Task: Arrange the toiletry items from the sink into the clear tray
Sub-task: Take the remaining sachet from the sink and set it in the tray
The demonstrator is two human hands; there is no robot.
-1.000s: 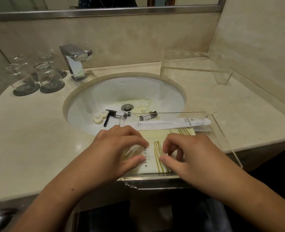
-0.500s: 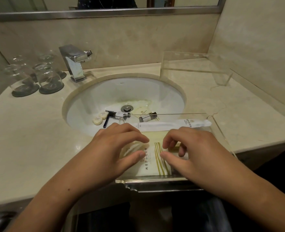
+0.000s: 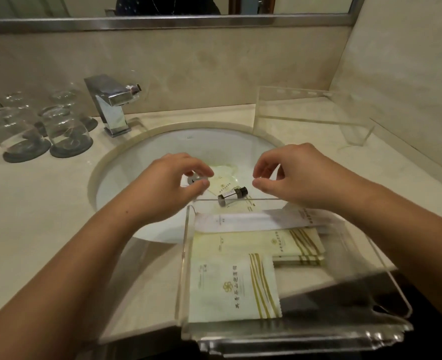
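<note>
**Tray partly filled, sink not yet emptied**

Nearest the camera, the clear acrylic tray [image 3: 186,268] sits at the front edge of the cream stone counter [image 3: 33,229], its near end overhanging that edge. Inside it lie several flat items: a square pale-green sachet with gold stripes [image 3: 234,287] at the tray's near left, a longer pale-green striped packet [image 3: 261,242] behind it, and a long white paper-wrapped packet [image 3: 256,219] against the tray's far wall. That part of the job looks done.

Just past the tray's far wall, over the white oval sink basin [image 3: 142,149], both hands hover with nothing in them. The left hand [image 3: 162,185] has thumb and fingers curled close together above the drain, and the right hand [image 3: 298,175] is cupped with its fingertips parted; neither touches an item.

Between them, on the basin floor, a small dark-capped glass bottle [image 3: 233,194] lies on its side, resting on a pale-green sachet [image 3: 223,179] near the drain. These at least remain to be moved. The left hand hides part of the basin, so other items may lie there unseen.

A second clear acrylic tray [image 3: 311,120] stands at the counter's far right corner.
</note>
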